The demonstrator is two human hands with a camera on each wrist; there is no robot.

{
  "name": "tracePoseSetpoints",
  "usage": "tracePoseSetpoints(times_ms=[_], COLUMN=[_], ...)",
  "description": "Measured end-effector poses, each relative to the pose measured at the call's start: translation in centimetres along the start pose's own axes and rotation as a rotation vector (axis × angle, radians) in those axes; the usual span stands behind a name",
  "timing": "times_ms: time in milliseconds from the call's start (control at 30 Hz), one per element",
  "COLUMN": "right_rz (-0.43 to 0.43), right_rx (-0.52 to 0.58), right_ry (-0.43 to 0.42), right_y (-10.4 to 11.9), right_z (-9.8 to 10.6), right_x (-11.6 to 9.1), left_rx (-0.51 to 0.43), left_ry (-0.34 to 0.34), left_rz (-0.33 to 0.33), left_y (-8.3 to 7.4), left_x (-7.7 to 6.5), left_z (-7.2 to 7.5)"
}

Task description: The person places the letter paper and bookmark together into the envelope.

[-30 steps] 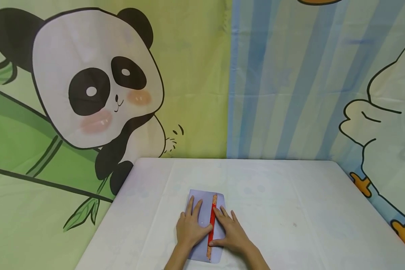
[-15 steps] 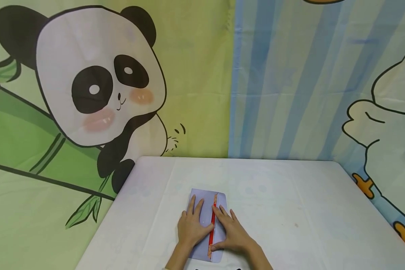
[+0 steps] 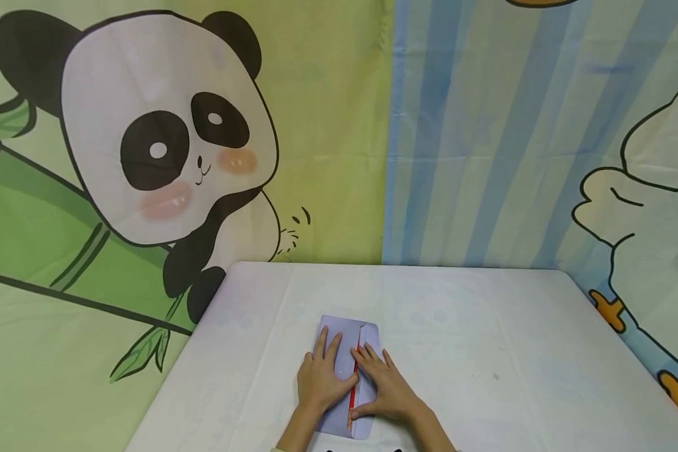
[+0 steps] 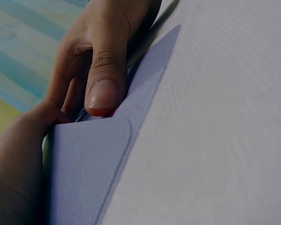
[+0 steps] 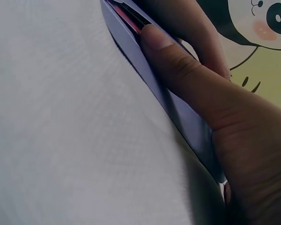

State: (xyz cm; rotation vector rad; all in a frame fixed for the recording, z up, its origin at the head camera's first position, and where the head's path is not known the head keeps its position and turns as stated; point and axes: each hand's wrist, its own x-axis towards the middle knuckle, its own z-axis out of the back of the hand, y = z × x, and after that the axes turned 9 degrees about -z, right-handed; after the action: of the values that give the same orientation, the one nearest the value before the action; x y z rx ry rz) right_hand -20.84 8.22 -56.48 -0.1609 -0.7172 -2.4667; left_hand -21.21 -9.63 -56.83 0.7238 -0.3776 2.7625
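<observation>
A lavender paper envelope (image 3: 343,324) lies upright on the white table, its long flap (image 3: 366,393) folded in from the right. Along the flap's edge shows a narrow red strip (image 3: 353,398) from inside, also visible as a thin line in the right wrist view. My left hand (image 3: 323,380) rests flat on the envelope's left part, fingers spread, thumb reaching to the strip. With extended fingers my right hand (image 3: 388,388) presses on the flap, its thumb lower down by the flap's edge. In the left wrist view the right thumb (image 4: 103,96) bears on the paper.
The white table (image 3: 486,339) extends around the envelope on all sides. Behind it hangs a cloth backdrop (image 3: 328,125) printed with a panda on green and blue stripes.
The flap has come further over to the left, so the red strip looks narrower and its orange patterned ends are mostly covered. My right fingers shifted slightly left; the left hand stays put.
</observation>
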Motion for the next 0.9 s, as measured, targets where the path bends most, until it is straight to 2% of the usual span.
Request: tracePoseSetpoints(times_ms=[233, 533, 900], right_rz=[0.022, 0.003, -0.020], right_rx=[-0.009, -0.024, -0.056], right_ry=[-0.016, -0.019, -0.026], right_y=[0.00, 0.02, 0.34], right_z=[-0.05, -0.08, -0.27], right_x=[0.15, -0.05, -0.13], left_rx=[0.014, 0.015, 0.000], left_ry=[-0.005, 0.008, -0.034], left_rz=[-0.003, -0.004, -0.018], left_y=[0.14, 0.08, 0.14], left_x=[-0.02, -0.02, -0.03], left_z=[-0.19, -0.23, -0.24])
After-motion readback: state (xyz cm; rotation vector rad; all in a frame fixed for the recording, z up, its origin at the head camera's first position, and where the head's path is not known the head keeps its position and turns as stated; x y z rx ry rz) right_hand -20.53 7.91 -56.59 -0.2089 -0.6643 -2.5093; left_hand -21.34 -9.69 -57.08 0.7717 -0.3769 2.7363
